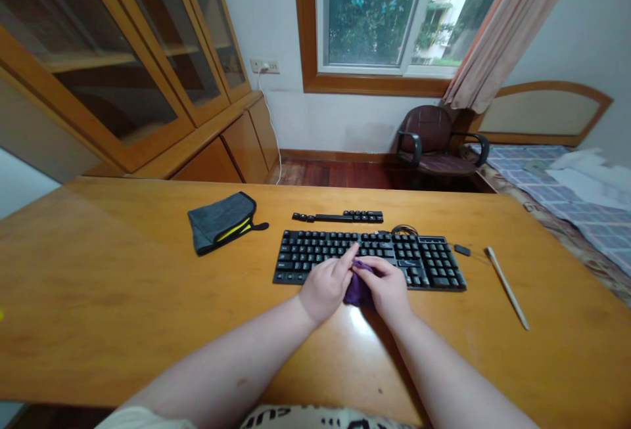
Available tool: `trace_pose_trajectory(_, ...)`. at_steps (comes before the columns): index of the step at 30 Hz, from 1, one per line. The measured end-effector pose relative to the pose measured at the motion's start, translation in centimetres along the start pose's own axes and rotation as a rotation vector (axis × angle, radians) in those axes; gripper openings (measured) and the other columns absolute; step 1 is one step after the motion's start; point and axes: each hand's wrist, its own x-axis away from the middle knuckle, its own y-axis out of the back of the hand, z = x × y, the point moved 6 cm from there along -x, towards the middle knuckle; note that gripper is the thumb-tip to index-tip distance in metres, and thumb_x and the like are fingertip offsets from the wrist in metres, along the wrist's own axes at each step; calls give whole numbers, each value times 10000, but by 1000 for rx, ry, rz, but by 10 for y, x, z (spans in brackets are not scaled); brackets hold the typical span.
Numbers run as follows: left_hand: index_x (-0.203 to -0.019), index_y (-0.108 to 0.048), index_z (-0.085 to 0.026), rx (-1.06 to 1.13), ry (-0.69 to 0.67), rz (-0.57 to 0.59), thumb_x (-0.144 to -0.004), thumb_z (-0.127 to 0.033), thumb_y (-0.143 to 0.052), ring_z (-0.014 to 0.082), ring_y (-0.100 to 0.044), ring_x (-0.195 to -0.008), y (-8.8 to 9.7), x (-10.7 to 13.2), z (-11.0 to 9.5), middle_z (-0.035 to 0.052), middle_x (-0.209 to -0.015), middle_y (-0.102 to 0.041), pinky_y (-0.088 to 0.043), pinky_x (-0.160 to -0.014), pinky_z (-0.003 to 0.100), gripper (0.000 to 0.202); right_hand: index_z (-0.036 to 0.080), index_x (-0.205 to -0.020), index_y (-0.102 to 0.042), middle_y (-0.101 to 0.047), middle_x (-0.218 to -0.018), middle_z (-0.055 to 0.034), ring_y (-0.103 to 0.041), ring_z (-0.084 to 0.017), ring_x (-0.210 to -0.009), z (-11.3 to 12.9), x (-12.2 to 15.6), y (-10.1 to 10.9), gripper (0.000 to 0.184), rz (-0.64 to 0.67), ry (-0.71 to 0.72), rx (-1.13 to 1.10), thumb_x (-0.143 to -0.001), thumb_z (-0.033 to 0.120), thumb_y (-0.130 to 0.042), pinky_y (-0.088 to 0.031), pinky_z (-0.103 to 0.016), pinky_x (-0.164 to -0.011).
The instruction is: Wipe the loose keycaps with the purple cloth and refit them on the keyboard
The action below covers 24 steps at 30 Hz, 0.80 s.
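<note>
A small purple cloth point(359, 292) is bunched between my two hands, over the front edge of a black keyboard point(315, 249). My left hand point(326, 286) closes on the cloth from the left, one finger pointing forward. From the other side my right hand point(388, 288) pinches the cloth between thumb and fingers. Whether something small is wrapped inside is hidden. Just behind the keyboard lies a row of loose black keycaps point(362, 217), a long spacebar among them. The keyboard's bottom-left keys show bare switch spots.
A folded grey cloth point(224, 219) with yellow lining lies at the left of the wooden table point(148, 297). To the right are a small black plug-like piece point(462, 250) and a pale thin stick point(507, 290). Beyond the table stands an office chair point(431, 133).
</note>
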Motion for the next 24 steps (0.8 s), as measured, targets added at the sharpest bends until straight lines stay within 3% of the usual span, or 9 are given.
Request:
trace_pose_trajectory(7, -1307, -351, -230, 89, 18, 5, -845, -200, -443, 149, -609, -932, -2, 0, -1, 31, -1035, -654, -467, -877, 293, 472, 183, -717, -713, -709, -720, -48, -638, -207, -689, -6, 0, 7, 160, -78, -183, -26, -637, 315, -674, -484, -315, -664)
trace_pose_trajectory(12, -1238, -438, -242, 239, 87, -26, -811, -217, -521, 140, -623, -928, -3, -4, 6, 15, -999, -671, -471, -885, 287, 436, 171, -747, -704, -700, -712, -43, -620, -189, -668, -13, -2, 11, 208, -133, -193, -65, -641, 348, -683, -467, -289, -630)
trace_pose_trajectory(17, -1274, -413, -240, 357, 224, -90, -794, -190, -534, 139, -632, -877, 2, -7, 20, 28, -992, -661, -505, -835, 300, 498, 153, -812, -692, -700, -763, -57, -622, -195, -690, -20, -3, 17, 285, -208, -209, -172, -659, 391, -662, -472, -293, -635)
trace_pose_trajectory(24, -1035, -629, -230, 240, 166, -154, -823, -207, -497, 175, -574, -972, 22, -14, 20, 50, -1018, -644, -453, -908, 359, 251, 155, -832, -683, -698, -794, -56, -618, -211, -758, -12, -5, 25, 283, -263, -157, -65, -687, 394, -636, -468, -298, -679)
